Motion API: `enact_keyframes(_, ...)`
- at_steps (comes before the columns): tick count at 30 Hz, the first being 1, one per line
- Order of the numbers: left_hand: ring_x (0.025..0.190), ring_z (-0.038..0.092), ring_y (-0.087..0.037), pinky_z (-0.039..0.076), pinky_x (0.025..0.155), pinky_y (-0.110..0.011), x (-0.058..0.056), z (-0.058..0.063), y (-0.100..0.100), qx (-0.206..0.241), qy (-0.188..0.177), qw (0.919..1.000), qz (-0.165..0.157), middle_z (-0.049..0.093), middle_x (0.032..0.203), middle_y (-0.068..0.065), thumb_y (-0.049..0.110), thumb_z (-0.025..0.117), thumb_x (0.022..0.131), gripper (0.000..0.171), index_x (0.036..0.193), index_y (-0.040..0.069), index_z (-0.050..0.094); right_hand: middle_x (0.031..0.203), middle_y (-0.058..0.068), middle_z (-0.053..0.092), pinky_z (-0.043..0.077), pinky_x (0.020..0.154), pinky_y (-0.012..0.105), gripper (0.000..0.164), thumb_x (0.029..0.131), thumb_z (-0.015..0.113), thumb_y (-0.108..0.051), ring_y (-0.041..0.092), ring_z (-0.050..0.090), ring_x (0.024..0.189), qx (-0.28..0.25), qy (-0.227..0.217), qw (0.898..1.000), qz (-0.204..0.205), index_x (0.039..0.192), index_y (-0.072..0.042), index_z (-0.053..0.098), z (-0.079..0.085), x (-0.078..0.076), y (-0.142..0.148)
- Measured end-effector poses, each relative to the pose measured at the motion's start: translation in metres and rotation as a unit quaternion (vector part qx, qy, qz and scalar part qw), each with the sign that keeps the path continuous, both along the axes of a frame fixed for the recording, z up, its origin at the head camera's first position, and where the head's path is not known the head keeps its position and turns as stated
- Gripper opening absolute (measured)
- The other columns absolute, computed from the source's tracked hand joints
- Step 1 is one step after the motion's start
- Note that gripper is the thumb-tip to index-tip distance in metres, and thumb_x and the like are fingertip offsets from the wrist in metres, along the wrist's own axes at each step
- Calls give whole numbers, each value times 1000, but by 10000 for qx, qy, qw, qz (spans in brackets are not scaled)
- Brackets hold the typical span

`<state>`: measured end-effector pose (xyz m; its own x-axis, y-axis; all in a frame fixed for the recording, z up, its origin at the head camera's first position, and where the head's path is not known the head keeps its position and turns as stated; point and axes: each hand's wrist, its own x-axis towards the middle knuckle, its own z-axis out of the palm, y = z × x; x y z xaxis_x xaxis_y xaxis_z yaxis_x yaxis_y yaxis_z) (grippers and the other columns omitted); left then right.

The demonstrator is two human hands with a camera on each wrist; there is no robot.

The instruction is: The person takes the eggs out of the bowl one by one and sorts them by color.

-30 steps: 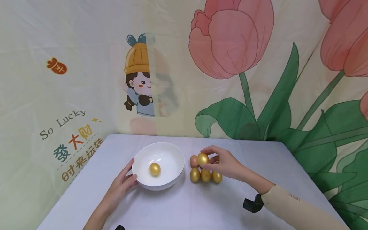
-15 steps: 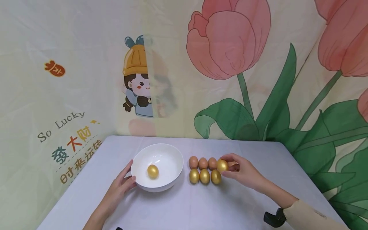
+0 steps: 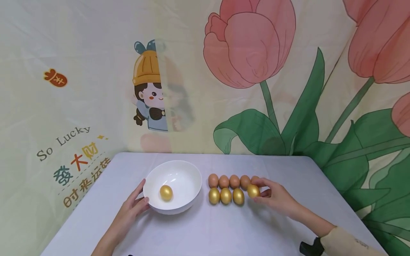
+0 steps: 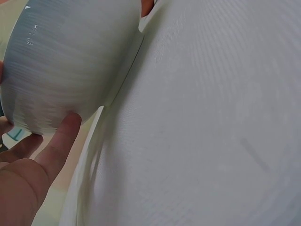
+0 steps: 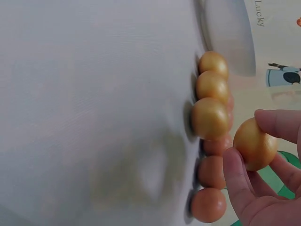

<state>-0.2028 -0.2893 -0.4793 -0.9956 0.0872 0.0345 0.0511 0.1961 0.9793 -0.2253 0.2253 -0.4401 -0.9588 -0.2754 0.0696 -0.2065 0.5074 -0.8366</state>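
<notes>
A white bowl (image 3: 189, 204) stands left of the table's middle, with one gold egg (image 3: 166, 193) inside. My left hand (image 3: 126, 213) holds the bowl's left side, thumb and fingers spread along its wall; in the left wrist view the thumb (image 4: 70, 125) presses the bowl's outside (image 4: 70, 61). My right hand (image 3: 282, 201) pinches another gold egg (image 3: 253, 191) between thumb and fingertips. In the right wrist view this held egg (image 5: 255, 144) is off the table, beside the brown eggs (image 5: 208, 205). Three gold eggs (image 3: 225, 196) lie in a front row.
Behind the gold eggs runs a row of several brown eggs (image 3: 234, 181), its right end partly hidden by my right hand. A white cloth covers the table (image 3: 205, 231). A printed curtain (image 3: 185, 71) with tulips hangs behind the back edge.
My right hand has carried the gold egg rightward along the brown row, then slightly toward the front at its right end, uncovering the brown eggs. The left hand stays on the bowl.
</notes>
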Motion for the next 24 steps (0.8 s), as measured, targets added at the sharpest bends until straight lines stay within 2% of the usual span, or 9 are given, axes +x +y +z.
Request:
enact_keyframes(3, 135, 56, -15, 57, 103, -23, 0, -1, 0, -6, -37, 10000, 6, 12, 177, -18, 29, 59, 110, 75, 172, 24, 17, 135, 20, 65, 63, 80, 24, 58, 89, 88, -13, 22, 72, 93, 41, -72, 9999, 89, 140, -3, 63, -7, -1, 1)
enact_keyframes(8, 125, 57, 2, 56, 104, -23, -1, -1, 1, 1, -99, 9999, 20, 11, 177, -15, 31, 60, 110, 76, 172, 25, 18, 133, 16, 66, 63, 77, 25, 57, 87, 89, -16, 23, 71, 92, 115, -172, 9998, 73, 138, -6, 65, -16, -2, 1)
enact_keyframes(10, 125, 57, 2, 56, 105, -23, -1, -1, 1, -17, -100, 9999, 30, 11, 177, -14, 32, 60, 110, 76, 172, 26, 18, 133, 15, 67, 62, 76, 25, 56, 87, 90, -15, 23, 70, 92, 173, -166, 9997, 13, 137, -7, 66, -19, -2, -1)
enact_keyframes(16, 139, 53, -23, 56, 104, -22, 0, 1, 1, -75, -67, 9999, 37, 12, 177, -16, 32, 59, 110, 76, 172, 25, 17, 131, 11, 68, 61, 75, 25, 52, 85, 90, -11, 21, 69, 92, 389, -88, 9991, -137, 132, -8, 68, -25, -4, -4)
enact_keyframes(21, 134, 55, -12, 56, 104, -22, 0, 0, 0, -66, -102, 9999, 29, 12, 177, -15, 31, 59, 110, 75, 172, 26, 17, 129, 10, 69, 61, 73, 25, 52, 84, 90, -9, 20, 68, 91, 475, -8, 9987, -172, 131, -8, 68, -32, -6, -5)
enact_keyframes(24, 136, 55, -16, 56, 103, -22, -1, 1, 1, -80, -82, 9999, 33, 12, 177, -16, 31, 59, 110, 75, 172, 25, 17, 130, 11, 69, 60, 72, 24, 52, 83, 90, -9, 20, 68, 91, 526, 124, 9984, -153, 131, -8, 68, -35, -7, -5)
